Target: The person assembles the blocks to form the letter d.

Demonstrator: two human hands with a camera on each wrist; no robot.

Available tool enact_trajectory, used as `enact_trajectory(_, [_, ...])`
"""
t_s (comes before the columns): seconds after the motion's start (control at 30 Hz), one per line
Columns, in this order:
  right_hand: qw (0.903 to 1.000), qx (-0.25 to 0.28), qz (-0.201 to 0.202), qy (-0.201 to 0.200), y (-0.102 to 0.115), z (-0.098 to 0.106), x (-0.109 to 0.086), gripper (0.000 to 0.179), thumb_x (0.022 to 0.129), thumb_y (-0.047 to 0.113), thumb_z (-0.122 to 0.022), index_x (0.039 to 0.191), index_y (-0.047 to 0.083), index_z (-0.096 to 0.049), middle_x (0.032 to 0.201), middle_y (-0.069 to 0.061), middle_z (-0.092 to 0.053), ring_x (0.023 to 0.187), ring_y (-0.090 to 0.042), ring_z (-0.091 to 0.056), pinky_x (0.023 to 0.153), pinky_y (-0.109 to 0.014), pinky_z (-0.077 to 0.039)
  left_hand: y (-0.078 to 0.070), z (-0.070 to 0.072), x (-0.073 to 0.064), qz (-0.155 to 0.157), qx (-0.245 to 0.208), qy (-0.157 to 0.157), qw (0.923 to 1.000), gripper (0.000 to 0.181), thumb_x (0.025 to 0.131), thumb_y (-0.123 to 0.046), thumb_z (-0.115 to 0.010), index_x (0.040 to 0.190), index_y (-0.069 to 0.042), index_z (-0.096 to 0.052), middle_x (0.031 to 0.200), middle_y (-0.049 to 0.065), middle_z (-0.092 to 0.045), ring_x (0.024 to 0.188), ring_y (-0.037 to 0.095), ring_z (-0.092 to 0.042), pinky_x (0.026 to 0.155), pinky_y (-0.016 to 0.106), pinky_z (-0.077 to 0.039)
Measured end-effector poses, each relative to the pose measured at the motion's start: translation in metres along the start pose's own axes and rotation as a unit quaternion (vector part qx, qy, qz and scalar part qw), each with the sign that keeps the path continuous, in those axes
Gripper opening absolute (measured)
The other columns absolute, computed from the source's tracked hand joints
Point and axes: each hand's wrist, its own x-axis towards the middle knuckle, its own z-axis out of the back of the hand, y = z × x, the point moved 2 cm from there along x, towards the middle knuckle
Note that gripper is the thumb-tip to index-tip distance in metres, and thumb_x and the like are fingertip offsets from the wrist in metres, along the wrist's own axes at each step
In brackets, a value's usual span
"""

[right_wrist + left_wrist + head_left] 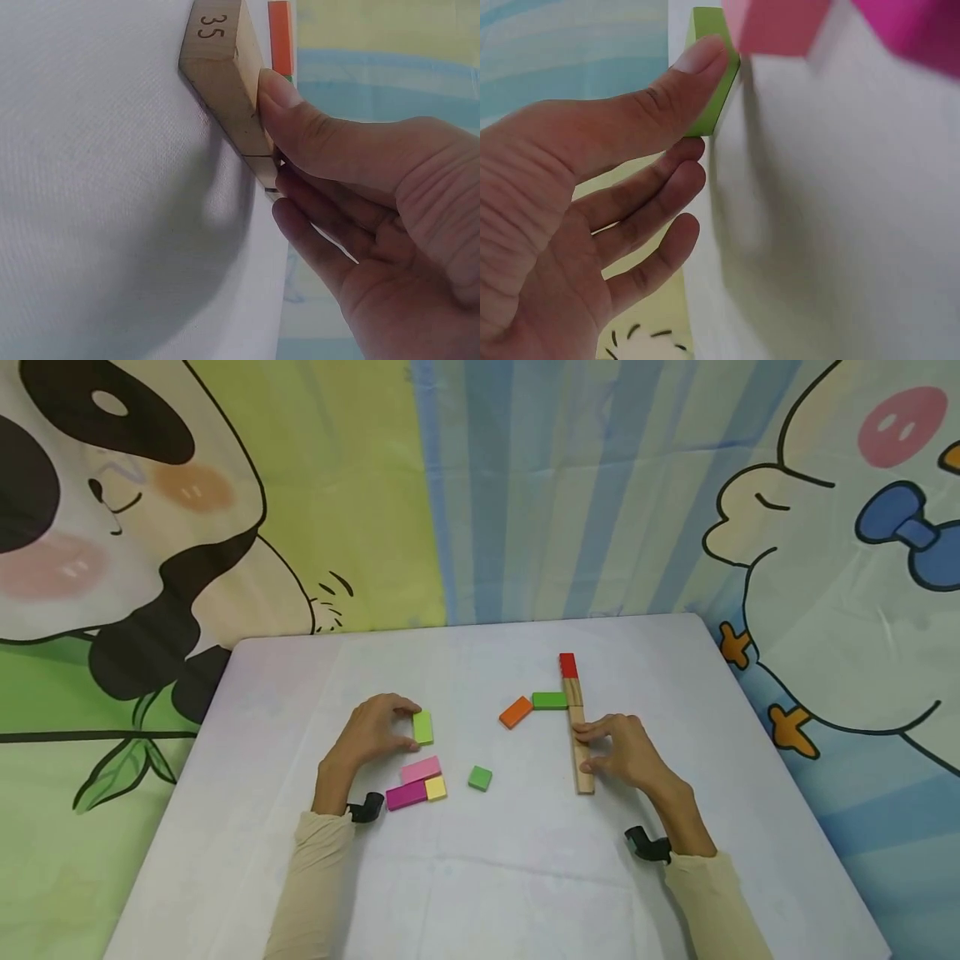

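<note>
My left hand [372, 731] pinches a light green block [423, 727] between thumb and fingers; in the left wrist view its thumb lies along the side of that block [718, 90]. My right hand [624, 747] holds the near part of a row of plain wooden blocks [583, 770], thumb on the right side. The right wrist view shows the nearest wooden block [225, 64], marked 35, with the thumb against it; the index fingertip is hidden there. A red block [568, 666] tops the row's far end. A green block [550, 701] meets its left side.
An orange block [515, 712] lies slanted beside the green one. Near the left hand are a pink block [421, 769], a magenta block [407, 795] and a yellow block [436, 788]. A small green block [480, 778] lies mid-table on the white cloth [525, 877].
</note>
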Motion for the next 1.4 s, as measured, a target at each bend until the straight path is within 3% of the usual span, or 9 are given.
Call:
enact_trajectory(0.1, [1.0000,0.001,0.004,-0.001,-0.001,0.000,0.000,0.054,0.070,0.000,-0.100,0.121,0.000,-0.082,0.134,-0.010,-0.078,0.130,-0.042,-0.068,0.116,-0.064,-0.048,-0.012,-0.006,0.011,-0.012,0.011,0.008,0.9998,0.061,0.072,-0.022,-0.104,0.127,-0.010,-0.081,0.119,0.007,-0.080,0.112,0.027,-0.070,0.102,0.053,-0.053])
enact_trajectory(0.2, [1.0000,0.003,0.004,-0.003,-0.002,0.000,0.000,0.055,0.069,0.001,-0.101,0.121,0.000,-0.081,0.134,-0.010,-0.078,0.130,-0.041,-0.069,0.115,-0.063,-0.049,-0.029,-0.015,0.023,-0.043,0.032,0.014,0.9984,0.059,0.073,-0.027,-0.104,0.124,-0.008,-0.082,0.117,0.006,-0.080,0.111,0.026,-0.071,0.103,0.051,-0.053])
enact_trajectory(0.4, [1.0000,0.009,0.001,0.001,-0.003,0.000,0.000,0.054,0.070,0.002,-0.101,0.121,0.000,-0.082,0.135,-0.010,-0.078,0.131,-0.042,-0.068,0.115,-0.064,-0.049,-0.061,-0.036,0.037,-0.106,0.107,0.022,0.9883,0.055,0.077,-0.036,-0.097,0.120,-0.007,-0.080,0.112,0.004,-0.080,0.107,0.023,-0.071,0.105,0.047,-0.043])
enact_trajectory(0.6, [1.0000,0.009,-0.001,-0.003,-0.003,0.001,-0.001,0.054,0.070,0.001,-0.101,0.121,0.000,-0.082,0.134,-0.010,-0.078,0.131,-0.042,-0.068,0.116,-0.065,-0.048,-0.083,-0.049,0.040,-0.124,0.155,0.017,0.9800,0.054,0.078,-0.042,-0.093,0.117,-0.008,-0.076,0.106,0.003,-0.078,0.098,0.022,-0.069,0.100,0.045,-0.039])
enact_trajectory(0.73, [0.9999,0.012,0.000,0.001,-0.001,0.001,-0.001,0.055,0.070,0.000,-0.100,0.121,0.000,-0.081,0.135,-0.011,-0.078,0.131,-0.041,-0.068,0.116,-0.064,-0.048,-0.093,-0.054,0.041,-0.122,0.165,0.016,0.9786,0.053,0.076,-0.043,-0.093,0.111,-0.007,-0.077,0.098,0.002,-0.077,0.089,0.021,-0.067,0.097,0.045,-0.037])
enact_trajectory(0.9, [1.0000,0.009,0.002,0.000,-0.001,0.000,-0.001,0.055,0.070,0.000,-0.101,0.121,0.000,-0.081,0.135,-0.011,-0.078,0.130,-0.041,-0.068,0.115,-0.062,-0.049,-0.104,-0.065,0.038,-0.122,0.188,0.026,0.9742,0.045,0.077,-0.044,-0.090,0.102,-0.011,-0.071,0.086,-0.003,-0.067,0.082,0.018,-0.056,0.091,0.042,-0.034])
enact_trajectory(1.1, [1.0000,0.005,0.007,-0.001,-0.002,-0.001,-0.002,0.055,0.069,-0.001,-0.100,0.121,0.000,-0.081,0.134,-0.011,-0.078,0.130,-0.041,-0.069,0.115,-0.063,-0.049,-0.119,-0.077,0.026,-0.137,0.208,0.031,0.9681,0.045,0.078,-0.046,-0.088,0.091,-0.013,-0.060,0.078,-0.002,-0.055,0.080,0.018,-0.047,0.087,0.039,-0.034])
enact_trajectory(1.27, [1.0000,0.005,0.008,-0.001,0.001,0.001,-0.001,0.055,0.070,-0.002,-0.100,0.121,-0.001,-0.081,0.135,-0.012,-0.077,0.132,-0.042,-0.068,0.117,-0.064,-0.047,-0.124,-0.080,0.013,-0.142,0.210,0.037,0.9665,0.047,0.073,-0.047,-0.091,0.087,-0.015,-0.060,0.075,-0.004,-0.054,0.078,0.016,-0.045,0.085,0.035,-0.034])
enact_trajectory(1.4, [1.0000,0.007,0.003,0.001,0.001,0.001,-0.001,0.056,0.070,-0.001,-0.100,0.122,-0.002,-0.080,0.135,-0.012,-0.077,0.132,-0.042,-0.068,0.117,-0.063,-0.047,-0.117,-0.075,0.000,-0.140,0.191,0.042,0.9706,0.045,0.067,-0.041,-0.096,0.090,-0.012,-0.070,0.076,-0.005,-0.061,0.078,0.015,-0.047,0.083,0.033,-0.035])
